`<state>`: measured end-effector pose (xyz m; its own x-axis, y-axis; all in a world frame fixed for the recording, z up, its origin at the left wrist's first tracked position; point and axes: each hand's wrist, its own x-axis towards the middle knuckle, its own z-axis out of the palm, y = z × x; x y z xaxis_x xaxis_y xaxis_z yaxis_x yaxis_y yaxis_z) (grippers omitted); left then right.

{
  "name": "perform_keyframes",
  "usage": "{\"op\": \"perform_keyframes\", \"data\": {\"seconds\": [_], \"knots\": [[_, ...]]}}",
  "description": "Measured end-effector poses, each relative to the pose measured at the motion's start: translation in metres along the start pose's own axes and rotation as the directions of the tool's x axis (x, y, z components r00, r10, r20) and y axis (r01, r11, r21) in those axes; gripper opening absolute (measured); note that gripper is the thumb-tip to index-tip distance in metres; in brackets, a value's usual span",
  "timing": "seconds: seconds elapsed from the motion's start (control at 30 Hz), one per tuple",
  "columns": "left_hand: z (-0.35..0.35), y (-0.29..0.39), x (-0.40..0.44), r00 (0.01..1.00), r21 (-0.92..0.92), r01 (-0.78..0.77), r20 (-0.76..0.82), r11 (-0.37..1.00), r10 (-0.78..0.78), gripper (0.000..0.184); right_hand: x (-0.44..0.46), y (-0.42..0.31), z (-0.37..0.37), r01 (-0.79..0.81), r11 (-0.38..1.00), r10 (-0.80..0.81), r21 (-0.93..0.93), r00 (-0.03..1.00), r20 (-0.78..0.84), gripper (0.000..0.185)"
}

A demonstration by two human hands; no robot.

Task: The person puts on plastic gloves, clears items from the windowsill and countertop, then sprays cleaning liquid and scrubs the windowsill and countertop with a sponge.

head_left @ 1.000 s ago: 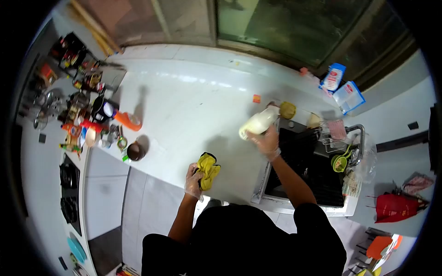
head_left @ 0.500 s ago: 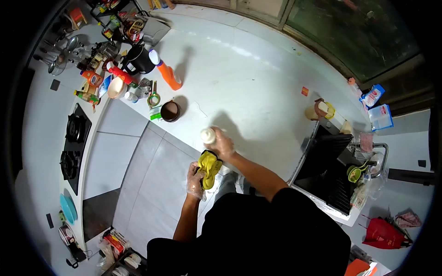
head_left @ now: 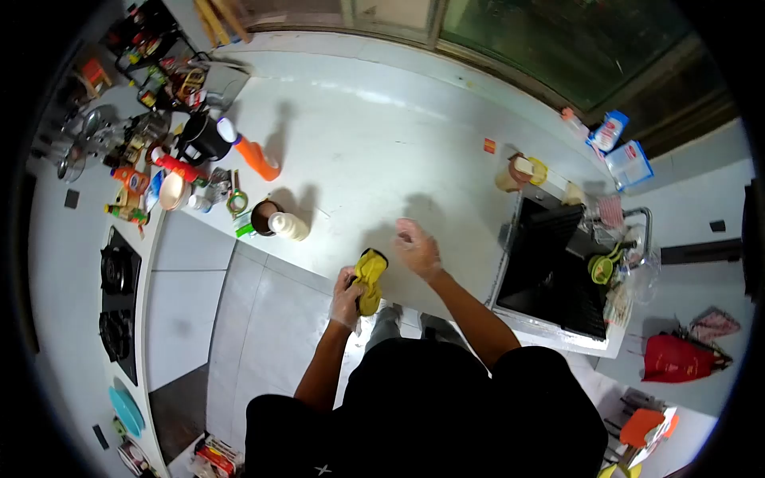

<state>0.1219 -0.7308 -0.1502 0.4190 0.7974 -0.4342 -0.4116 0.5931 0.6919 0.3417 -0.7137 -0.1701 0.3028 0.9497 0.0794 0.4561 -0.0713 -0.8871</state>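
My left hand (head_left: 345,298), in a clear plastic glove, grips a yellow cloth (head_left: 370,279) with dark edging at the counter's front edge. To its right my gloved right hand (head_left: 417,248) hovers over the white countertop (head_left: 358,167), its fingers loosely bent and apart, holding nothing. A white bottle (head_left: 290,227) stands near the front edge, left of both hands. Just beside it is a round brown pot (head_left: 264,213), partly overlapped by the bottle in this view.
An orange spray bottle (head_left: 256,161) and a black pot (head_left: 204,139) stand at the left among several bottles. On the right is a sink with a black drying rack (head_left: 550,279). A stove (head_left: 118,303) lies far left. Windows line the back.
My right hand has let go of the white bottle, which now stands beside the brown pot, and has moved right. My left hand still holds the yellow cloth. The view has shifted.
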Motion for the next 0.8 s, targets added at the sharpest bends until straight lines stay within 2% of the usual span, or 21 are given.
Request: {"op": "perform_keyframes", "data": {"seconds": [0.03, 0.07, 0.23, 0.33, 0.37, 0.43, 0.47, 0.5, 0.53, 0.57, 0.63, 0.7, 0.8], "knots": [[0.009, -0.004, 0.009, 0.999, 0.043, 0.019, 0.031, 0.999, -0.021, 0.033, -0.006, 0.01, -0.022, -0.034, 0.999, 0.035, 0.003, 0.998, -0.061, 0.033], [0.017, -0.014, 0.022, 0.998, 0.087, -0.028, 0.056, 0.996, 0.023, 0.032, -0.012, 0.019, -0.044, -0.05, 0.999, 0.049, -0.008, 0.996, -0.079, 0.03], [0.114, -0.03, 0.06, 0.981, 0.086, 0.062, 0.179, 0.994, -0.076, 0.032, -0.025, 0.021, -0.169, -0.117, 0.989, 0.084, -0.094, 0.952, -0.293, 0.019], [0.173, -0.042, 0.076, 0.969, 0.079, 0.102, 0.217, 0.992, -0.117, 0.033, -0.004, 0.018, -0.251, -0.113, 0.985, 0.044, -0.134, 0.899, -0.435, 0.018], [0.196, -0.042, 0.077, 0.965, 0.082, 0.095, 0.236, 0.992, -0.112, 0.033, 0.006, 0.027, -0.275, -0.145, 0.985, 0.074, -0.097, 0.852, -0.519, 0.018], [0.235, -0.048, 0.079, 0.959, 0.087, 0.081, 0.263, 0.993, -0.101, 0.034, 0.028, 0.019, -0.336, -0.169, 0.959, 0.016, -0.227, 0.833, -0.552, 0.028], [0.248, -0.057, 0.084, 0.953, 0.071, 0.081, 0.286, 0.994, -0.098, 0.034, 0.043, 0.025, -0.364, -0.262, 0.907, 0.051, -0.33, 0.846, -0.53, 0.029], [0.258, -0.066, 0.09, 0.947, 0.058, 0.081, 0.306, 0.995, -0.095, 0.034, 0.062, 0.058, -0.387, -0.215, 0.9, -0.018, -0.38, 0.852, -0.524, 0.032], [0.267, -0.073, 0.094, 0.941, 0.043, 0.078, 0.328, 0.996, -0.088, 0.034, 0.074, 0.053, -0.41, -0.221, 0.704, -0.089, -0.675, 0.915, -0.393, 0.038], [0.279, -0.078, 0.097, 0.944, 0.05, 0.082, 0.317, 0.995, -0.094, 0.034, 0.093, 0.053, -0.427, -0.303, 0.666, 0.018, -0.682, 0.92, -0.392, 0.038], [0.298, -0.085, 0.099, 0.95, 0.063, 0.09, 0.295, 0.994, -0.104, 0.033, 0.135, 0.077, -0.46, -0.415, 0.593, 0.134, -0.69, 0.896, -0.424, 0.038], [0.314, -0.093, 0.104, 0.96, 0.06, 0.056, 0.27, 0.997, -0.07, 0.033, 0.178, 0.126, -0.498, -0.49, 0.538, 0.154, -0.686, 0.858, -0.491, 0.04], [0.33, -0.095, 0.101, 0.972, 0.053, 0.044, 0.227, 0.998, -0.055, 0.033, 0.214, 0.144, -0.533, -0.616, 0.428, 0.303, -0.661, 0.787, -0.538, 0.041]]}}
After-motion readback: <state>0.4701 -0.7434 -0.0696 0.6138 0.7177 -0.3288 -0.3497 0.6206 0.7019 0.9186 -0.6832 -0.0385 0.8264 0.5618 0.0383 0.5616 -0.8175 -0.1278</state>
